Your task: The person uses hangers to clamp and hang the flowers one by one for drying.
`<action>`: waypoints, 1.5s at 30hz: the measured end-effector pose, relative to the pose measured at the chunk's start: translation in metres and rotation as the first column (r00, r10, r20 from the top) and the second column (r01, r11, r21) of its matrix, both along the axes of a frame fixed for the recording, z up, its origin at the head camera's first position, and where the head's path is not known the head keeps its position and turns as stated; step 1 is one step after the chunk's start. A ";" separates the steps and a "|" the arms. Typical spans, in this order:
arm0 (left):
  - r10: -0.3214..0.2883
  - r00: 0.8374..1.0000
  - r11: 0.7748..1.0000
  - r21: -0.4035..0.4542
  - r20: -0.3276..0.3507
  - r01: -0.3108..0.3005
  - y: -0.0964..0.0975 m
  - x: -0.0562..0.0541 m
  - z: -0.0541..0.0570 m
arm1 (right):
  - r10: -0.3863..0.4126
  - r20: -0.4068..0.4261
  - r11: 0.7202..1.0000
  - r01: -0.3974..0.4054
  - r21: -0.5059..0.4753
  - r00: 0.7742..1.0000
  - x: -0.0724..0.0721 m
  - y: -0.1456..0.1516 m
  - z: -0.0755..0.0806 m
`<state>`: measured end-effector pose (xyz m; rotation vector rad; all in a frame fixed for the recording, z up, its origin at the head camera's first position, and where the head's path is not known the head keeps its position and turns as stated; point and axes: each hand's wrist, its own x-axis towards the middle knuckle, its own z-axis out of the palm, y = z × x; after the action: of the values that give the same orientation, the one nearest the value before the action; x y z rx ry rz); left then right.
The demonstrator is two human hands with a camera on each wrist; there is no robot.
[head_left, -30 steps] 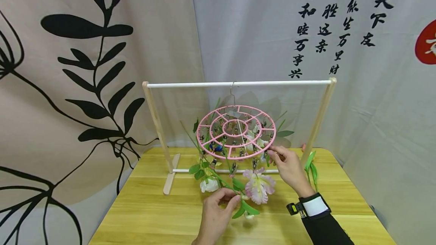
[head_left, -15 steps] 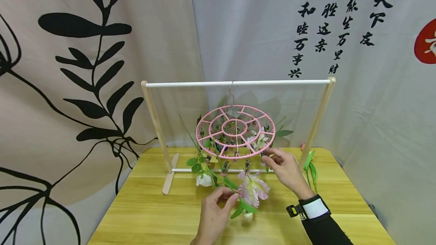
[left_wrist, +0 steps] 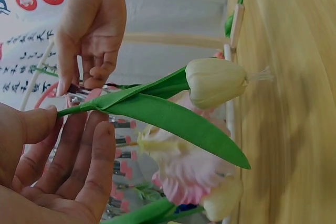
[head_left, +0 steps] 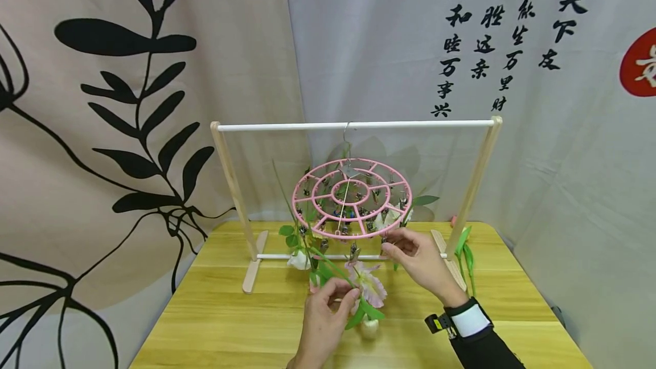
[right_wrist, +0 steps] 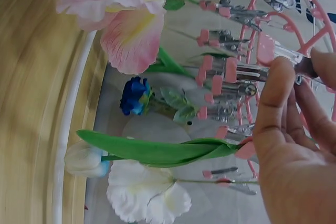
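My left hand [head_left: 328, 318] pinches the green stem of an artificial white tulip [left_wrist: 215, 82] between thumb and fingers. The tulip's bloom points down, its long green leaf [left_wrist: 178, 124] beside it. A pink round clip hanger [head_left: 353, 236] hangs from the rack's white bar. At its near right rim, my right hand [head_left: 417, 259] grips a metal clip [right_wrist: 268, 51] with pink tips. Clipped flowers dangle below the ring: a pink-white bloom [right_wrist: 134, 40], a blue flower [right_wrist: 135, 95], a white bloom [right_wrist: 147, 195] and a white-blue tulip [right_wrist: 86, 159].
The wooden rack [head_left: 476, 181] stands on a yellow wood-grain table [head_left: 215, 329]. Green leaves [head_left: 467, 258] lie by its right foot. Behind hangs a cloth backdrop [head_left: 369, 44] with black writing and leaf prints.
The hanger has turned, its near side swinging left, so the pink-white bloom sits further left behind the tulip. My right hand has moved slightly left with the rim; my left hand stays nearly still.
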<state>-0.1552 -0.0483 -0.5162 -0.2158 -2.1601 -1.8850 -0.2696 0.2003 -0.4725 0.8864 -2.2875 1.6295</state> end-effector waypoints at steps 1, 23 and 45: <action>-0.007 1.000 1.000 0.010 0.007 0.007 0.000 0.000 0.001 | 0.002 0.002 1.000 -0.002 -0.001 1.000 0.002 -0.002 0.000; 0.013 1.000 0.999 0.046 -0.007 -0.012 -0.002 -0.019 0.003 | -0.068 -0.022 0.996 0.067 -0.051 0.997 0.031 -0.048 0.006; 0.017 1.000 0.992 0.128 -0.025 -0.014 -0.006 -0.024 0.009 | -0.151 -0.110 0.984 0.138 -0.112 0.982 0.037 -0.070 0.006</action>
<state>-0.1792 -0.0540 -0.5071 -0.1959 -2.0096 -1.9921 -0.2327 0.1306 -0.4666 0.7526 -2.1140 1.5747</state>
